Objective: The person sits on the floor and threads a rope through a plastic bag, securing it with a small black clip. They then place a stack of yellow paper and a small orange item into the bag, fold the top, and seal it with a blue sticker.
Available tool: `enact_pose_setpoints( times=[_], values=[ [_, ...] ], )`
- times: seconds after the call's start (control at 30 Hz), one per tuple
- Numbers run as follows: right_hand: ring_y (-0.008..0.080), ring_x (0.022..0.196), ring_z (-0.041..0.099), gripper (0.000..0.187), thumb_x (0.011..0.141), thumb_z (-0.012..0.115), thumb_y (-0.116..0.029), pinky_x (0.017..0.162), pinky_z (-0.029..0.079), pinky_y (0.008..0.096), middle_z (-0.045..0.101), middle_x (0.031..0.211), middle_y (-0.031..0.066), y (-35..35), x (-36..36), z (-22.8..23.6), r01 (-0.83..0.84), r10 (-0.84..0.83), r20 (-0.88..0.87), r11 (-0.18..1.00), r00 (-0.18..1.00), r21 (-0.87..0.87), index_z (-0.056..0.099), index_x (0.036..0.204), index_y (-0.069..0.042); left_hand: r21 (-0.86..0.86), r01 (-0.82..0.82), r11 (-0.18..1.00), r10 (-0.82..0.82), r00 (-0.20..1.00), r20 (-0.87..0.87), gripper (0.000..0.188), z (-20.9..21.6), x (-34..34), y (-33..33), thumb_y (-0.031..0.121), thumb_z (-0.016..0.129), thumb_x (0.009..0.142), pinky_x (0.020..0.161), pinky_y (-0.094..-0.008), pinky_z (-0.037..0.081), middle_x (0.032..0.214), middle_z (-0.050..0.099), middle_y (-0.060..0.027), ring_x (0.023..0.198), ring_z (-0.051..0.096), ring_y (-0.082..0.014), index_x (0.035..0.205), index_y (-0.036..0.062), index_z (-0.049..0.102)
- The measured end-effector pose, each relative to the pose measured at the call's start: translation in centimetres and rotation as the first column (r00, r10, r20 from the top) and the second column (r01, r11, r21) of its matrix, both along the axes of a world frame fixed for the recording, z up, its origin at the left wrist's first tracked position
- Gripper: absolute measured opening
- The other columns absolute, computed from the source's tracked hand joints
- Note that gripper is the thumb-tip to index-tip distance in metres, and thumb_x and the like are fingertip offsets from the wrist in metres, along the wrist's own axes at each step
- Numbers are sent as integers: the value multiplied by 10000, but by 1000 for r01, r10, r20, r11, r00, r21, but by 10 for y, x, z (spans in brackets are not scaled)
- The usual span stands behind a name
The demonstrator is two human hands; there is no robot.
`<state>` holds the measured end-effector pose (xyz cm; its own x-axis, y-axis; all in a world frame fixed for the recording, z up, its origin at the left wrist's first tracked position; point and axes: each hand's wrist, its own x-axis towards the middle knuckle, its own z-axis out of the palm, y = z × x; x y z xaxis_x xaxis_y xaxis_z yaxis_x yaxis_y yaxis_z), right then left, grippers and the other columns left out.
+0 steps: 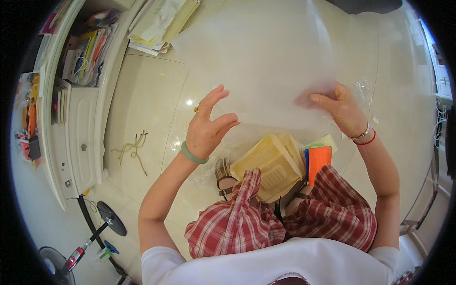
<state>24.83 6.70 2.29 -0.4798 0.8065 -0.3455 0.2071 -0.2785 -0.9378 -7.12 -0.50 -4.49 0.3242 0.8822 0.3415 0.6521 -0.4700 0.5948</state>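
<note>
A large, translucent whitish plastic sheet point(256, 61) spreads out above the floor in front of me. My right hand point(339, 107) grips its right side, thumb on the near face and fingers showing dimly through the film. Close to the sheet's left edge is my left hand point(206, 123), with thumb and fingers apart and nothing between them. Whether its fingertips brush the film I cannot tell. Between my feet lies a yellow paper packet point(270, 166), with an orange folder or card point(319, 164) beside it on the right.
Stacked papers point(159, 23) lie at the far left, next to a white cabinet point(83, 137) with filled shelves. A loose tan cord point(133, 149) rests on the tiles. Crumpled clear plastic point(365, 92) lies beyond my right wrist. A stand with a round black disc point(112, 218) is at lower left.
</note>
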Motion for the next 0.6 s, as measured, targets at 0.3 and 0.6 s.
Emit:
enact_pose_setpoints(
  times=[0.3,0.6],
  values=[
    [149,1069,589,295,939,503,-72,959,451,295,651,1165,96,2,-26,-3,-124,77,-250,977,965,-175,617,1194,23,81,249,965,-233,958,-169,236,31,72,-10,172,778,707,879,-365,418,854,620,14,781,582,-167,902,126,653],
    [153,904,616,346,929,549,-71,823,498,307,669,1067,88,-8,-32,-15,-209,197,93,967,976,146,555,1261,28,122,176,977,-188,978,90,265,17,97,-2,238,743,747,659,-338,501,850,605,-45,737,609,-229,936,98,621]
  ],
)
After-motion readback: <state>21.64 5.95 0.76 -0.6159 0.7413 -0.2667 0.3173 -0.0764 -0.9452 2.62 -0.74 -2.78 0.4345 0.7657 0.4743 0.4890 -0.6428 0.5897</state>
